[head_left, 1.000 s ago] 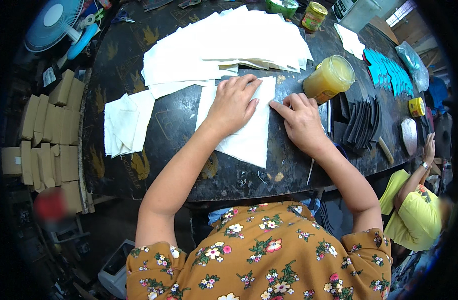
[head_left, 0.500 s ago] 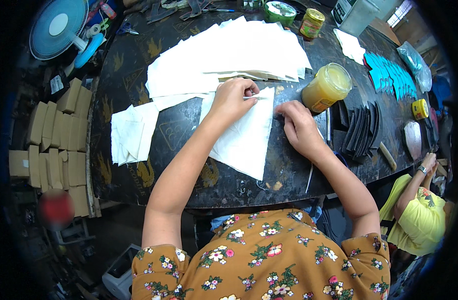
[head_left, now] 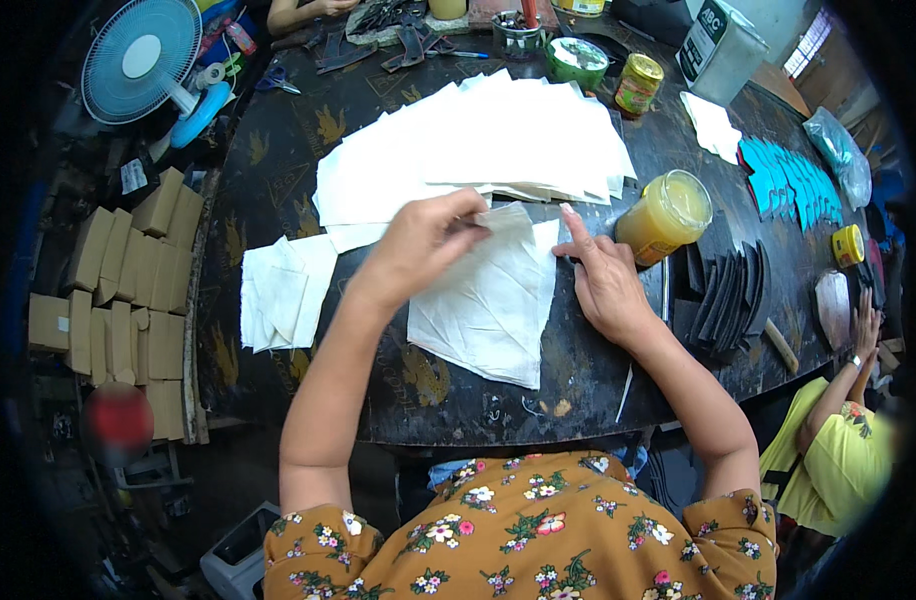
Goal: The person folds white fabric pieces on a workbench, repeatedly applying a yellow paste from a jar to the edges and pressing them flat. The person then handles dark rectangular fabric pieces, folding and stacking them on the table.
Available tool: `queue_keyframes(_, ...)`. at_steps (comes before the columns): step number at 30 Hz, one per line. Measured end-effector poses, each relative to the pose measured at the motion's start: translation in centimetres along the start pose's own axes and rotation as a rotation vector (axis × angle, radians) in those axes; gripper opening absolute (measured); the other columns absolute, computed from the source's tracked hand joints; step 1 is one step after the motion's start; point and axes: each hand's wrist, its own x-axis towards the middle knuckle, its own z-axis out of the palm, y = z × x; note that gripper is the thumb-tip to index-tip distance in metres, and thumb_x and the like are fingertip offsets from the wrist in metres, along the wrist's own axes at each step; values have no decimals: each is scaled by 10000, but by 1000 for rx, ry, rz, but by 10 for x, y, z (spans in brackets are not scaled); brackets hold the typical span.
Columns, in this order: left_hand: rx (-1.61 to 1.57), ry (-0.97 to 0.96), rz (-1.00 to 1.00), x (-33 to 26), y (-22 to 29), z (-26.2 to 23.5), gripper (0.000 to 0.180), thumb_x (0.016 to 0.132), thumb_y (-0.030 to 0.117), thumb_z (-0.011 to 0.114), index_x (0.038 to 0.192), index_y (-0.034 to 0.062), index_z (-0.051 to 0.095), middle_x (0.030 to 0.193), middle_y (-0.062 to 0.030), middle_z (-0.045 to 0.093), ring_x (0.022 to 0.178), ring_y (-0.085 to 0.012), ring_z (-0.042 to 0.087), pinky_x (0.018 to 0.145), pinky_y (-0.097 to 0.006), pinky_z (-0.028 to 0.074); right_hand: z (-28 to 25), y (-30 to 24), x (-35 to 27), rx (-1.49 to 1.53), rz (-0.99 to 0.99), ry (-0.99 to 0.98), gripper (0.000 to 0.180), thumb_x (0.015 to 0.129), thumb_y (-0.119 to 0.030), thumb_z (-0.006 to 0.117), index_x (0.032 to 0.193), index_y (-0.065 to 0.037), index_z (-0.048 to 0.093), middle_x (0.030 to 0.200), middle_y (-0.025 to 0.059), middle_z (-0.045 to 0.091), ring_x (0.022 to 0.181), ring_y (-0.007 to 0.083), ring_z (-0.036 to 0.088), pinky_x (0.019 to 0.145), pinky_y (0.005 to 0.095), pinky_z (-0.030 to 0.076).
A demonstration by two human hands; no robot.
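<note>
At frame centre, the left hand (head_left: 423,245) now pinches the sheet's (head_left: 488,310) top corner, lifting it; the right hand (head_left: 603,280) stays flat, fingers released.

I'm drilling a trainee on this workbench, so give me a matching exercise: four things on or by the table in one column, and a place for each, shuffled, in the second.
Things:
1. left hand
2. right hand
3. jar of yellow paste
4. fan

Places:
A. off the table's far left corner
B. pinching the top edge of the white sheet
C. just right of the right hand
D. flat on the sheet's right edge

Pairs: 1-B, 2-D, 3-C, 4-A
</note>
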Motion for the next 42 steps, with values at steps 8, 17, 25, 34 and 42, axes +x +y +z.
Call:
queue_keyframes(8,29,254,97,112,-59,-71,149,998,104,769,1113,19,730,919,-56,754,862,-116,672,801,-305,536,-1,0,-3,28,21,-35,918,963,52,560,1782,-150,196,1317,133,750,1227,345,664,1085,486,460)
queue_keyframes(17,554,528,-41,179,-101,-32,474,951,168,817,1398,101,672,1431,-132,685,1360,-344,623,1139,-561,435,-83,-32,-15,-29,-9,266,596,868,-160,880,1431,-108,693,1359,182,675,1259,378,643,1086,496,497)
queue_keyframes(25,277,395,292,54,-52,50,306,912,35,795,1209,97,760,1280,-116,717,1226,-336,664,1057,-502,496,-154,19,6,-606,99,143,564,719,-529,951,1141,-162,875,1561,139,620,1500,395,479,1210,559,375)
queue_keyframes(34,368,75,182,-12,-30,106,352,1015,144,724,1363,95,741,1387,-93,692,1319,-310,595,1139,-472,418,-155,-5,-14,-628,76,453,342,806,-316,942,1030,-92,815,1335,134,702,1239,342,644,1055,475,478)
queue_keyframes(42,413,175,225,-12,-35,112,524,980,148,762,1484,78,640,1407,-108,693,1333,-312,602,1151,-495,422,-66,-33,-18,348,181,-88,300,1026,-77,678,1306,-20,769,1044,171,688,971,305,693,882,388,551)
